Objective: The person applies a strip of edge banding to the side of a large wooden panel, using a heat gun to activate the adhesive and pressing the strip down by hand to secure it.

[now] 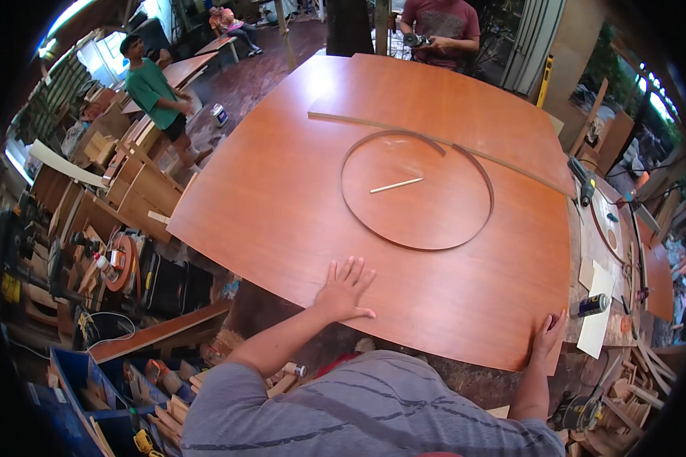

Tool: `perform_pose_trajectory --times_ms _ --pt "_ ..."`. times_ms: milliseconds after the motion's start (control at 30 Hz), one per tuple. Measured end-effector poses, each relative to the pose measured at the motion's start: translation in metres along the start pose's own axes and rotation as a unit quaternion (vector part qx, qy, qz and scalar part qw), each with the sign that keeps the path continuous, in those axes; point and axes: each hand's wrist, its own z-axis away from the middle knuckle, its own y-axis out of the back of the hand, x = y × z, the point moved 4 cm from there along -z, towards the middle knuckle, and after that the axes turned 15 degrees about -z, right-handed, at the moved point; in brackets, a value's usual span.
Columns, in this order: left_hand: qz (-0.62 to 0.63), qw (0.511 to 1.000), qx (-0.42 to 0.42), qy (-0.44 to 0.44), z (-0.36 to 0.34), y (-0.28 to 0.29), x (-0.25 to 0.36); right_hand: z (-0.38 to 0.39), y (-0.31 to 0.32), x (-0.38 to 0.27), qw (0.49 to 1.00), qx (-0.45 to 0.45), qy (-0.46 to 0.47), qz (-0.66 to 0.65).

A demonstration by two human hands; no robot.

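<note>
broad wooden panel lying flat

the panel is filling the middle of the view. the left hand is resting on its near edge, fingers spreading, gripping nothing. the right hand is curling at the near right corner; whether it is grasping, i cannot tell. a curved strip is encircling a pale stick on top.
</note>
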Motion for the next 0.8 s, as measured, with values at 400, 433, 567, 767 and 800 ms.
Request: perform_pose_trajectory --times_ms 400,433,567,767,800 --pt "-0.043 0.978 0.000 0.206 0.067 -0.032 -0.202 -0.003 0.011 0.017 0.999 -0.035 0.020 0.026" --pt "-0.031 0.955 -0.004 0.295 0.069 -0.035 -0.220 -0.002 0.013 0.019 0.999 -0.031 0.022 0.024" --pt "-0.033 0.897 -0.011 0.441 0.059 -0.042 -0.214 -0.005 0.009 0.018 0.999 -0.020 0.030 0.025" --pt "0.008 0.970 -0.023 0.243 -0.009 -0.024 -0.043 -0.003 0.002 0.001 0.998 0.001 0.044 0.049" --pt "0.003 0.982 -0.014 0.189 -0.016 -0.020 -0.003 -0.003 0.001 0.001 0.997 0.004 0.055 0.053"
